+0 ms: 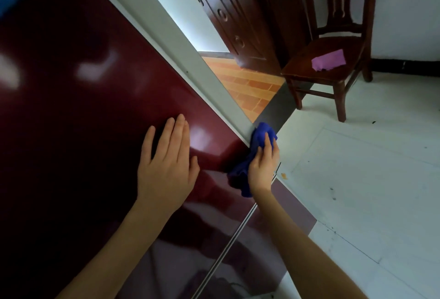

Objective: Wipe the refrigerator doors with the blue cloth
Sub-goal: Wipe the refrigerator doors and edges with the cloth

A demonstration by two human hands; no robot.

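A glossy dark red refrigerator door (83, 108) fills the left half of the head view, with a grey side panel (166, 32) along its right edge. My left hand (166, 163) lies flat on the door, fingers together and empty. My right hand (263, 165) presses the crumpled blue cloth (258, 138) against the door's right edge, near the lower corner of this door. Below a thin metal seam (228, 246) a second, paler maroon door (262, 239) begins.
A dark wooden chair (333, 60) stands to the right on the white tiled floor (369, 179), with a purple cloth (329, 59) on its seat. Behind it a brown wooden door (238, 13) stands open onto an orange tiled floor (247, 84).
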